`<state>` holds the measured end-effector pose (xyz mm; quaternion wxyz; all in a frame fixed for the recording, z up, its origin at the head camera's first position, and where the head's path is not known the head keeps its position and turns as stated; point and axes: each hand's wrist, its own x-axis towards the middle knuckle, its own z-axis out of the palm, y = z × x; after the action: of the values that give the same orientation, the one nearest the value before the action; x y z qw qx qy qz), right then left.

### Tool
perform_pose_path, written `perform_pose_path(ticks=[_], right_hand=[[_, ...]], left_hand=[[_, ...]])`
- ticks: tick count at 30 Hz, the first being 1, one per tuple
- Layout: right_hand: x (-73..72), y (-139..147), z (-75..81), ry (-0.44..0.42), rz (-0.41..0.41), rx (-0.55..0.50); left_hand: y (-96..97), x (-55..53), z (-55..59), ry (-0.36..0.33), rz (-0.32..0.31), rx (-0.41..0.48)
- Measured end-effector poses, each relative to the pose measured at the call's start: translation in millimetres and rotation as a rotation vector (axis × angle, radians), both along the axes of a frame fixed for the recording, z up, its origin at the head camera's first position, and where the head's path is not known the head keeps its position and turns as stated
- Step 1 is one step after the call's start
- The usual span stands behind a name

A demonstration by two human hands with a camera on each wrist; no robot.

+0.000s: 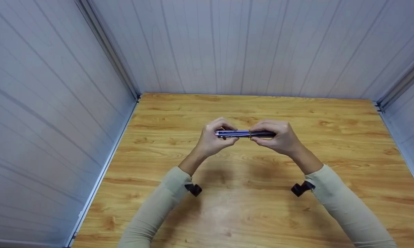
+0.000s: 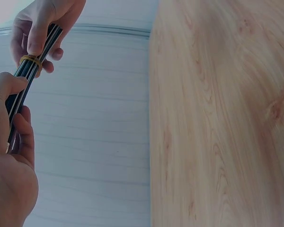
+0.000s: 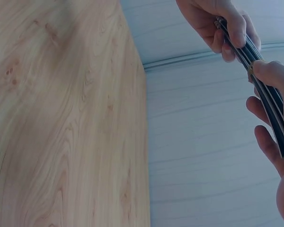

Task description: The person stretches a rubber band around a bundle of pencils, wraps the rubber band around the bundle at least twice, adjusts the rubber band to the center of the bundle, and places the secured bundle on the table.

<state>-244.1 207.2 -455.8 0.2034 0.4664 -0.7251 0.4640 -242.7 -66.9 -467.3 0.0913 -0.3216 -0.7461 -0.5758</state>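
A slim bundle of dark striped pencils [image 1: 242, 134] is held up level above the tabletop, running left to right. A yellowish rubber band [image 2: 32, 60] circles it near the middle. My left hand [image 1: 210, 142] grips the left end between thumb and fingers. From the other side my right hand [image 1: 283, 137] pinches the bundle, its thumb and fingertips right at the band. In the right wrist view the pencils [image 3: 270, 106] slant down past the right thumb, and part of them is covered by both hands.
Below the hands lies a wood-grain table [image 1: 227, 213]. Pale panel walls [image 1: 227, 44] rise at the back, left and right. A small black wrist camera [image 1: 194, 189] sits on the left sleeve, and another black camera [image 1: 300, 188] on the right.
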Motion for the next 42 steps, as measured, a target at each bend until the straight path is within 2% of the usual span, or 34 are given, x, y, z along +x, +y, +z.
perform_pose_path(ticks=[10, 18, 24, 31, 35, 39, 42], right_hand=[[1.0, -9, 2.4, 0.146, -0.038, 0.044], [-2.0, -1, 4.6, 0.093, -0.033, 0.064], [0.6, -6, 8.2, 0.173, -0.080, 0.098], [2.6, -11, 8.0, 0.241, -0.134, 0.135], [-0.6, -8, 5.3, 0.273, -0.119, 0.164], [-4.0, 2, 0.3, 0.252, -0.115, 0.199], [-5.8, 8, -4.8, 0.159, -0.126, 0.185]], left_hand=[[4.8, 1.8, 2.5, -0.006, -0.017, -0.034], [-0.1, 0.7, 0.7, -0.002, 0.026, 0.004], [3.3, 0.1, -0.6, -0.011, 0.016, 0.016], [6.2, 2.2, 1.1, -0.020, -0.007, -0.031], [4.1, 0.7, 0.9, 0.033, -0.008, -0.074], [-1.9, -1.5, -0.7, 0.098, 0.026, -0.101], [-7.3, -2.3, -2.0, 0.082, 0.066, -0.068]])
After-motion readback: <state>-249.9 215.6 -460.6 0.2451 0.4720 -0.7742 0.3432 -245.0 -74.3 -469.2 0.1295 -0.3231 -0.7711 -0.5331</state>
